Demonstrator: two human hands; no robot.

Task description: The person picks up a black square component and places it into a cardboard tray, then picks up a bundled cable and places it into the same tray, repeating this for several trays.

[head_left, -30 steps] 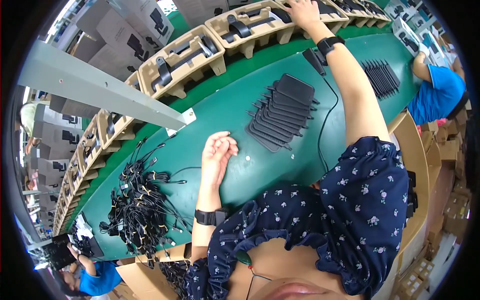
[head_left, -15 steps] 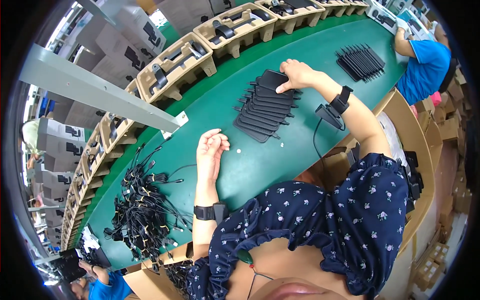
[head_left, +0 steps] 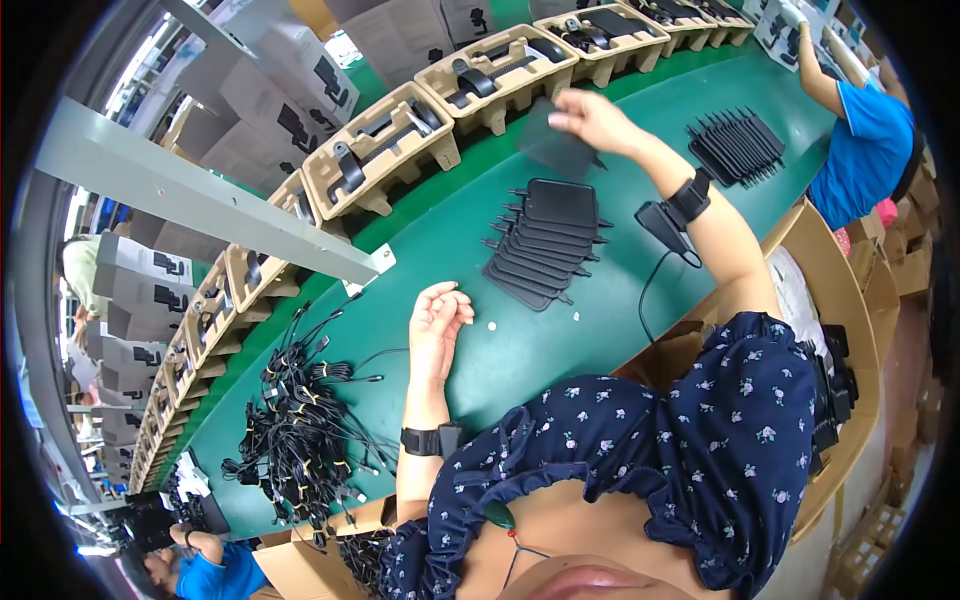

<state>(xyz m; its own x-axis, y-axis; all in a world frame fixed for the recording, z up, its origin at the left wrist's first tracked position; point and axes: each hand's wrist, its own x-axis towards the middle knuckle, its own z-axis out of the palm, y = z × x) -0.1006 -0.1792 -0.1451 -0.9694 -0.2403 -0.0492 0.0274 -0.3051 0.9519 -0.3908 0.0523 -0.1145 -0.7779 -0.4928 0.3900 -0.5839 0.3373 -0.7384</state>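
Note:
My right hand is raised over the far side of the green table, fingers closed on the edge of a flat black panel that is smeared by motion. Below it on the table lies an overlapping stack of black panels, rounded at the corners, with short pegs sticking out at their sides. My left hand rests near the stack's left, palm turned inward, fingers loosely curled and holding nothing visible. To the left of that hand sits a heap of bundled black cables.
Tan moulded trays with black parts line the far side. A grey metal beam slants down to the table. A second panel stack lies at right. A cardboard box stands at my right. Co-workers in blue sit at both ends.
My right hand has lifted the top panel off the stack and carried it away toward the trays. The left hand keeps its pose. The whole view has shifted slightly.

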